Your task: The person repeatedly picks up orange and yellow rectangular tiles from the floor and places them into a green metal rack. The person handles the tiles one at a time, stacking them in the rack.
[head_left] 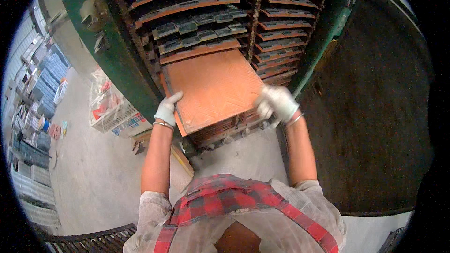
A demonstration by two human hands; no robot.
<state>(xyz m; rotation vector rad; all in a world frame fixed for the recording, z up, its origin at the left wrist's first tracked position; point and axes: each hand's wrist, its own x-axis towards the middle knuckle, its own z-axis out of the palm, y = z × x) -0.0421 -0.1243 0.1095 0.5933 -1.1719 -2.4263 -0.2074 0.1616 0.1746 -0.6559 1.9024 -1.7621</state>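
Presently, an orange board sits at the front of the rack. Toward the rack's left, the gloved left hand grips the board, thumb on top; toward its right, the right hand blurs, its hold unclear.

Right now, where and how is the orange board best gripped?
Probably by both side edges toward the near corners, thumbs on top, coming from the near side: the orange board is wide and flat and juts from the rack, leaving those edges exposed.
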